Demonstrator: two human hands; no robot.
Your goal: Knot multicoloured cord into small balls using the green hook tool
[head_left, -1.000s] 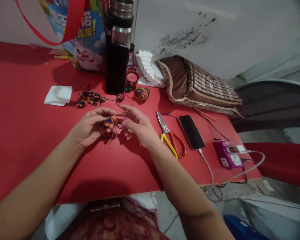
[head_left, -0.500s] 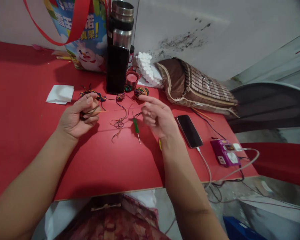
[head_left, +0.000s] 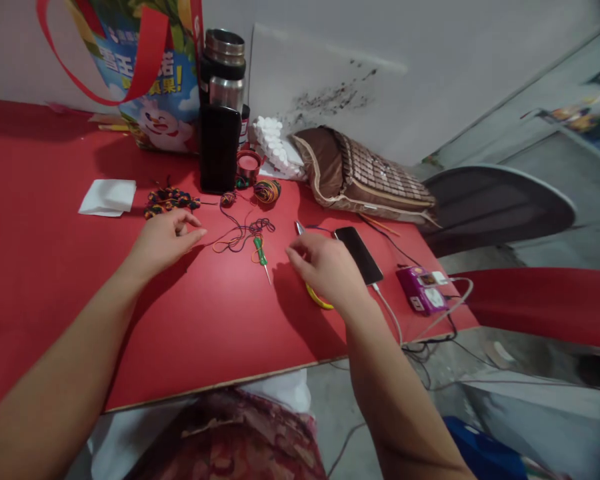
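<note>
My left hand (head_left: 163, 239) rests on the red table (head_left: 55, 267), its fingers pinched on the end of a coloured cord (head_left: 240, 235) that trails right in a loose tangle. A green-handled awl (head_left: 261, 252) lies just beyond the tangle, between my hands. My right hand (head_left: 325, 267) lies curled over the scissors (head_left: 316, 297); only the blade tip and a yellow handle loop show. A pile of knotted coloured pieces (head_left: 170, 199) sits behind my left hand.
At the back are a printed bag (head_left: 145, 73), a steel flask (head_left: 223, 63), an upright black phone (head_left: 219, 148), a thread ball (head_left: 267, 191), white foam (head_left: 275, 143) and a brown cushion (head_left: 360, 173). Right: a charging phone (head_left: 359, 245) and a purple power bank (head_left: 423, 291). Left: a white tissue (head_left: 107, 197).
My hands have parted. The left has sunk to the table with the cord. The right has let go of the cord and dropped onto the scissors. The awl has come into view.
</note>
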